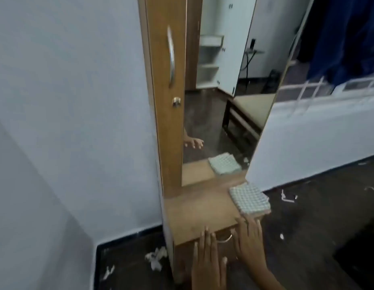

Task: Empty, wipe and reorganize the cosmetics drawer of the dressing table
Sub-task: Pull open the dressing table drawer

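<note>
A narrow wooden dressing table [194,214] stands against a pale wall. Its drawer front with a curved metal handle [224,239] sits just under the front edge of the top. My left hand [209,260] lies flat with straight fingers over the drawer front, left of the handle. To the right of the handle is my right hand [250,239], also with straight fingers, its fingertips near the table's front right corner. A folded checked cloth [249,198] rests on the right end of the top. The drawer's inside is hidden.
A tall mirror [219,91] rises behind the top, beside a wooden cabinet door [165,105] with a long metal handle. White scraps [155,258] litter the dark floor at left and right. A wall corner stands close at left.
</note>
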`<control>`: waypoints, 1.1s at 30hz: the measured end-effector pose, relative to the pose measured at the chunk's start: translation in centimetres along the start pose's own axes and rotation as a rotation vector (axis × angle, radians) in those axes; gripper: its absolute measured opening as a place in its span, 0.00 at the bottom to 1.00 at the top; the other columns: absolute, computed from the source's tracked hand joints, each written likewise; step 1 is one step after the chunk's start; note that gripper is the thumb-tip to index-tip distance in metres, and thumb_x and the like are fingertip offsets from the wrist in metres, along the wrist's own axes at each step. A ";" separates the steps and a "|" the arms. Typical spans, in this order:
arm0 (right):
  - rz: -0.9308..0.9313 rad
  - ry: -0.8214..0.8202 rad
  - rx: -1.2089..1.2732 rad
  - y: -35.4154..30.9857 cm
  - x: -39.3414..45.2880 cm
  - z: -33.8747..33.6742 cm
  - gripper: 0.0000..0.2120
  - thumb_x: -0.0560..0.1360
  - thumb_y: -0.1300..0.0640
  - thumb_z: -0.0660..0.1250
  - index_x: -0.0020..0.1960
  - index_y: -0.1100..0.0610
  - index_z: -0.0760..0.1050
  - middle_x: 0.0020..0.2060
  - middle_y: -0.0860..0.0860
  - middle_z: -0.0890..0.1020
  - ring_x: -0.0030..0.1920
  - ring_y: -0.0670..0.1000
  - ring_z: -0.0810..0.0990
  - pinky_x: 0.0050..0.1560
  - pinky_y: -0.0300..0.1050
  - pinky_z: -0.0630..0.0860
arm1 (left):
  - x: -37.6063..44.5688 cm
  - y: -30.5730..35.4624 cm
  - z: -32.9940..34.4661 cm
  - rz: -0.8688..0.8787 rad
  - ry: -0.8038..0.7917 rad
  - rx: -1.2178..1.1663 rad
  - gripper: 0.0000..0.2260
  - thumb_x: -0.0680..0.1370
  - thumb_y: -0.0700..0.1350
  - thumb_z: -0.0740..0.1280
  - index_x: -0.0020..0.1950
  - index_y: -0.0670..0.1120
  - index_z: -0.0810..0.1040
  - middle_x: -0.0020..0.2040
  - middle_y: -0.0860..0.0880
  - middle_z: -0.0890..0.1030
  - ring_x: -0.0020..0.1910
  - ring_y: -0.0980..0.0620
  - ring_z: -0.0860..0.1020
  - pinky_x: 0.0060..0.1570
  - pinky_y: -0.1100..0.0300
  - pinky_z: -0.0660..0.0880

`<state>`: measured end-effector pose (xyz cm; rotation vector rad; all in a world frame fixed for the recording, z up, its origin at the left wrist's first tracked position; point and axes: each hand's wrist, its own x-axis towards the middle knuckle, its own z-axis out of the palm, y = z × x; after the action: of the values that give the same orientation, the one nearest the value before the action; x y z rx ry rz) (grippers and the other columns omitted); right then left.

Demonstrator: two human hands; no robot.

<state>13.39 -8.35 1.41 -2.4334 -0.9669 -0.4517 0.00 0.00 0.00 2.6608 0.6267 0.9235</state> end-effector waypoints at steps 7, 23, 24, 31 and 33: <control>0.008 -0.106 -0.069 3.8 -6.2 11.2 0.26 0.81 0.42 0.45 0.54 0.60 0.73 0.46 0.57 0.79 0.51 0.58 0.78 0.67 0.56 0.62 | -7.4 -3.5 7.9 0.128 -0.176 -0.091 0.23 0.79 0.48 0.58 0.73 0.41 0.66 0.75 0.43 0.62 0.76 0.46 0.57 0.71 0.51 0.55; -0.157 -0.408 -0.230 4.4 -5.0 10.0 0.13 0.67 0.60 0.67 0.51 0.61 0.76 0.47 0.59 0.81 0.50 0.61 0.79 0.55 0.51 0.72 | -10.1 -1.2 5.2 -0.061 -0.160 0.031 0.27 0.80 0.52 0.54 0.78 0.43 0.55 0.79 0.45 0.48 0.77 0.48 0.46 0.73 0.49 0.48; -0.165 -0.417 -0.229 4.5 -5.5 9.4 0.13 0.67 0.61 0.66 0.51 0.61 0.76 0.47 0.59 0.81 0.51 0.61 0.79 0.56 0.51 0.72 | -10.0 -1.1 4.8 -0.056 -0.159 0.034 0.27 0.80 0.52 0.54 0.78 0.44 0.54 0.79 0.45 0.48 0.77 0.48 0.46 0.73 0.49 0.48; -0.146 -0.219 -0.086 5.3 -11.3 1.6 0.05 0.72 0.51 0.71 0.40 0.53 0.79 0.36 0.47 0.83 0.35 0.49 0.81 0.32 0.40 0.71 | -10.8 -0.2 4.7 -0.003 -0.234 0.145 0.29 0.78 0.51 0.61 0.77 0.44 0.57 0.77 0.42 0.57 0.76 0.44 0.55 0.73 0.48 0.48; -0.119 0.059 0.064 4.9 -12.7 -0.6 0.09 0.72 0.52 0.71 0.34 0.51 0.77 0.29 0.44 0.80 0.28 0.42 0.75 0.27 0.35 0.66 | -11.8 0.8 4.7 0.002 -0.253 0.126 0.31 0.77 0.49 0.64 0.77 0.44 0.58 0.76 0.42 0.59 0.75 0.43 0.58 0.72 0.47 0.49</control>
<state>7.97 -18.79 -5.46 -2.3011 -1.0884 -0.5234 -5.07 -6.76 -9.52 2.8260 0.6402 0.5496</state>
